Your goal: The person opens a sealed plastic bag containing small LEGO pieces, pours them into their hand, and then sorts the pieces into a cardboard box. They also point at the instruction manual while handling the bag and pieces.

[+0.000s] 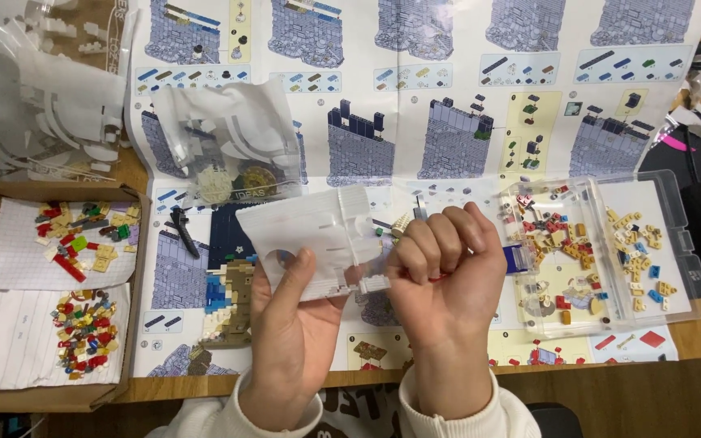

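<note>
I am holding a small clear plastic bag (318, 239) at the centre of the frame, and both grips are bearing on it. My left hand (290, 324) is cupping the bag from below and from the left, palm up, with the thumb lying across its lower left face. My right hand (444, 272) is curling into a closed fist at the bag's right edge, pinching that edge between thumb and fingers; the exact pinch point is hidden behind the knuckles.

The bag's long axis is running roughly left to right, tilting slightly up toward the left. Most of the bag is lying left of the right-hand pinch, so the left hand is carrying its body and the right is working only the end. A few small white pieces are showing at its lower right edge, just beside the right fist.

Beneath the hands I am seeing the instruction sheet (448, 81) and a partly built brick model (233, 300). A clear sorting tray (683, 235) is lying right of my fist, a cardboard box (135, 324) of sorted pieces at left.
</note>
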